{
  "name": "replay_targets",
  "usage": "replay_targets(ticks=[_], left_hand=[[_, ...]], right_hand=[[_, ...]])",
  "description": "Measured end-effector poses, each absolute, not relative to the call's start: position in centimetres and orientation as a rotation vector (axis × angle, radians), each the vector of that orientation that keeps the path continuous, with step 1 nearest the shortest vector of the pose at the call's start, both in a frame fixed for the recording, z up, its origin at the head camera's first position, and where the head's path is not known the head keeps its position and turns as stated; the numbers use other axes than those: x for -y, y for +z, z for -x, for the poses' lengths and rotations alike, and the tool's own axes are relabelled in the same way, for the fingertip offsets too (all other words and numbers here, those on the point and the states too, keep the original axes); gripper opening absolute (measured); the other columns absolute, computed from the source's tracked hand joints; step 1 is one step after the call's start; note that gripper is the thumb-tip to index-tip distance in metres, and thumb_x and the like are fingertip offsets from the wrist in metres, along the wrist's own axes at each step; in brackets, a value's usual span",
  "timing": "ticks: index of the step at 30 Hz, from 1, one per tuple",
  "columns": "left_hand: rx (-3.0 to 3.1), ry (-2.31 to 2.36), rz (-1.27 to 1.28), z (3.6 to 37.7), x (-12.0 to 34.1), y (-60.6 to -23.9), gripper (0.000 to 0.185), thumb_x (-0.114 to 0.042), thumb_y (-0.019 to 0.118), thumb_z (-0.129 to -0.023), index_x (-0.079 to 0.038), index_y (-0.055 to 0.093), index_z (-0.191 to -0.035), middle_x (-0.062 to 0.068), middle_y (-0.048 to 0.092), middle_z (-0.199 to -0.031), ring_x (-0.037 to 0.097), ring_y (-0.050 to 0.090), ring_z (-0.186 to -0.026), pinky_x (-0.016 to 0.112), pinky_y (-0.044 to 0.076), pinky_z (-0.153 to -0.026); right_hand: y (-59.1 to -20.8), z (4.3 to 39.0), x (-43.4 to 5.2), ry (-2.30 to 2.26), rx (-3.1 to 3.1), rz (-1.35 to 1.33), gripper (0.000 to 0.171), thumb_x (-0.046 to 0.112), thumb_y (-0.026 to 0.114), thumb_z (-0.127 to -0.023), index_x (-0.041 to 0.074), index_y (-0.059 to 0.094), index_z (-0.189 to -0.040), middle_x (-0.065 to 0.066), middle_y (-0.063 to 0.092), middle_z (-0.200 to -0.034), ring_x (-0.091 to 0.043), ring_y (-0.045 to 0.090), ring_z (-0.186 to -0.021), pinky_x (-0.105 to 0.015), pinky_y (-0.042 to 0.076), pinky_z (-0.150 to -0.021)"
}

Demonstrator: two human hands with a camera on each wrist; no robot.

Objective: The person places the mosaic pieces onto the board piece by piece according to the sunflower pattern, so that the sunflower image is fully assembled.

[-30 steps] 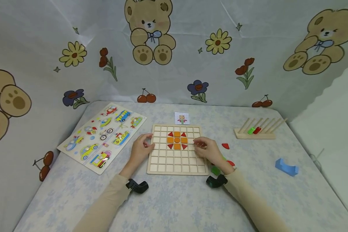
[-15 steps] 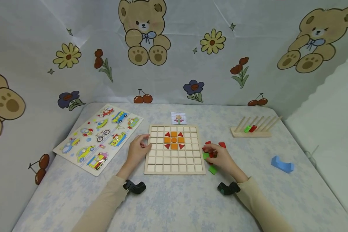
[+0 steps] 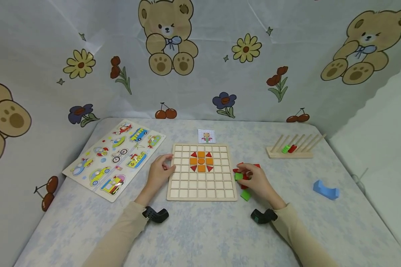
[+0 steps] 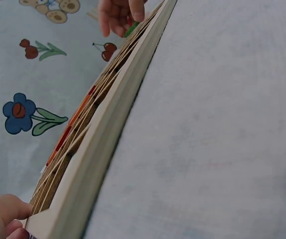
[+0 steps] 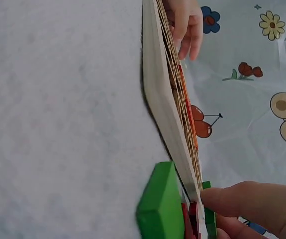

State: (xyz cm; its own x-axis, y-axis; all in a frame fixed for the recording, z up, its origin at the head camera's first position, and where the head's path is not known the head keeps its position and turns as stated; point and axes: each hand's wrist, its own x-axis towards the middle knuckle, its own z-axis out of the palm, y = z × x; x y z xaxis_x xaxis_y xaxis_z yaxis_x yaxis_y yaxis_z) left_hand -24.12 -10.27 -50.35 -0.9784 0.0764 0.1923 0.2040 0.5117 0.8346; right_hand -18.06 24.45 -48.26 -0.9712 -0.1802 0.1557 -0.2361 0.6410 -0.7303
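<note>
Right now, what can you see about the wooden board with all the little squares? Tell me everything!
The grid board looks like pale wood, squarish, with a raised rim and thin strips dividing it into seven rows of seven cells. It lies flat on the table. Above its middle sits an orange round piece, with four orange squares above, below and beside it, and four red triangles diagonally around it. The left hand touches its left edge.
</note>
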Motion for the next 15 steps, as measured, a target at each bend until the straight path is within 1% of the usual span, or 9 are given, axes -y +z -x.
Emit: replay_targets(ticks=[5,10,15], left_hand=[[2.599,-1.480,0.236,24.2,10.3,-50.3,0.041,-0.007,0.071,-0.082,-0.004,0.062,-0.122,0.011,0.064,-0.111,0.010,0.048,-0.067,0.017,0.040,-0.062],[2.608,-1.483,0.240,24.5,10.3,-50.7,0.041,-0.009,0.071,-0.083,-0.006,0.062,-0.123,0.010,0.063,-0.111,0.010,0.049,-0.068,0.018,0.041,-0.061],[2.616,-1.479,0.240,24.6,10.4,-51.0,0.042,-0.010,0.071,-0.082,-0.007,0.061,-0.123,0.009,0.062,-0.111,0.009,0.049,-0.067,0.018,0.041,-0.061]], right_hand=[[-47.6,18.8,-22.9,1.294,2.764,-0.407,0.049,0.002,0.076,-0.077,-0.001,0.059,-0.123,-0.014,0.067,-0.101,-0.025,0.061,-0.089,-0.029,0.051,-0.073],[-47.2,19.5,-19.7,1.355,2.753,-0.521,0.052,0.003,0.076,-0.077,-0.002,0.058,-0.126,-0.014,0.067,-0.101,-0.025,0.061,-0.091,-0.032,0.051,-0.077],[-47.3,20.2,-16.2,1.353,2.764,-0.627,0.048,0.002,0.073,-0.079,0.000,0.060,-0.125,-0.014,0.067,-0.102,-0.025,0.061,-0.093,-0.034,0.050,-0.079]])
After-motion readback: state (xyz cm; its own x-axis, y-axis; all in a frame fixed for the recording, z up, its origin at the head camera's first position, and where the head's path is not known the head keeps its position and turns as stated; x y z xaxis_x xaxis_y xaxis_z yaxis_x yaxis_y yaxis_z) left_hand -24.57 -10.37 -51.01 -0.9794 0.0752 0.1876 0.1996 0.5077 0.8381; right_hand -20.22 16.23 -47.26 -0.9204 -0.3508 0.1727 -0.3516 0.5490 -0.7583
